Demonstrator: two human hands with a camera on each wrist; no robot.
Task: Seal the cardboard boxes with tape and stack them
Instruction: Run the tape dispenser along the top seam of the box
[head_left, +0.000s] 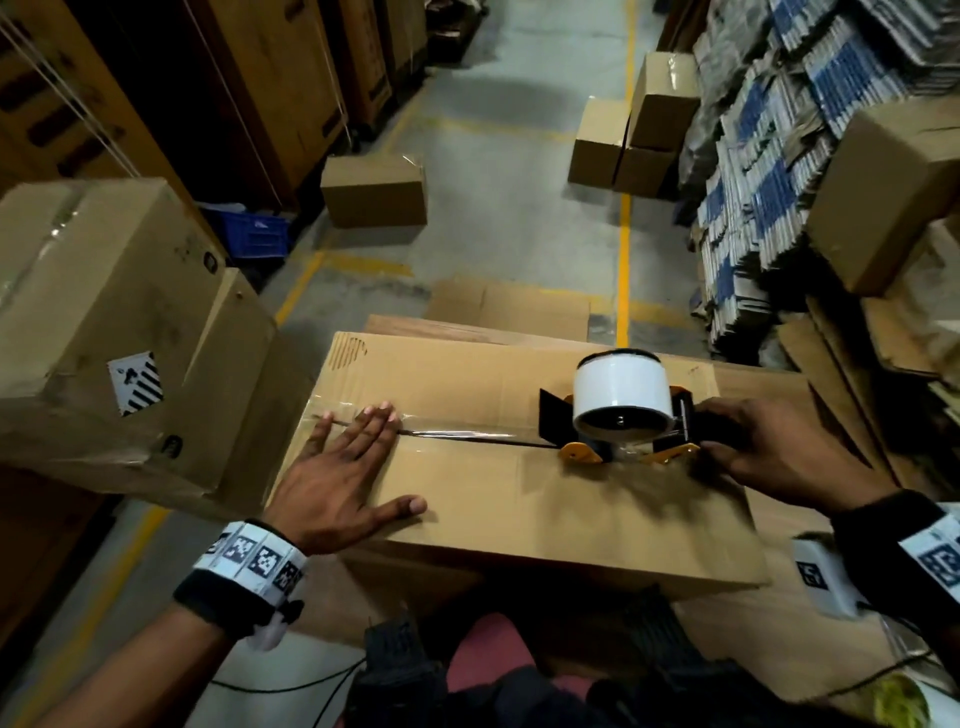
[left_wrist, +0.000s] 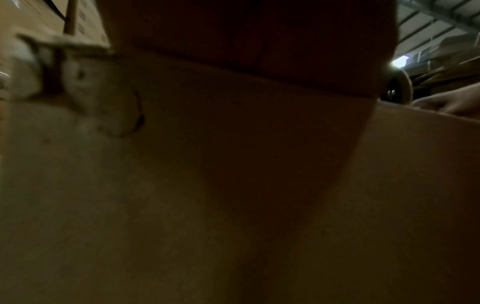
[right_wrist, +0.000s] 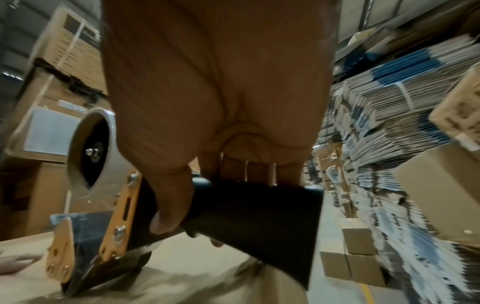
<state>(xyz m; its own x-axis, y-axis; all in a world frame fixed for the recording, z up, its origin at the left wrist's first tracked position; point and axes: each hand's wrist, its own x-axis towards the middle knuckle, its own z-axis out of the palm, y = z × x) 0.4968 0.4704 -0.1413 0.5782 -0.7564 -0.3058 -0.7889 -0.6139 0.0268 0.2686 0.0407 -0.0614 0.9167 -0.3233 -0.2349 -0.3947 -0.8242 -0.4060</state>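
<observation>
A large cardboard box (head_left: 493, 499) lies in front of me with its top flaps closed. Clear tape (head_left: 467, 431) runs along the centre seam from the left end. My left hand (head_left: 348, 457) lies flat, fingers straight, pressing the tape's start at the left end. My right hand (head_left: 769, 447) grips the black handle of a tape dispenser (head_left: 621, 410) that sits on the seam right of centre, carrying a white roll. In the right wrist view the fingers wrap the handle (right_wrist: 249, 209) and the orange-sided dispenser (right_wrist: 91, 226) touches the box top. The left wrist view is dark, showing the box top (left_wrist: 182, 205).
Taped boxes (head_left: 104, 322) stand stacked close on the left. A single box (head_left: 374, 192) and a small stack of boxes (head_left: 634, 130) sit on the floor ahead. Bundles of flattened cartons (head_left: 769, 171) and another box (head_left: 883, 192) fill the right side.
</observation>
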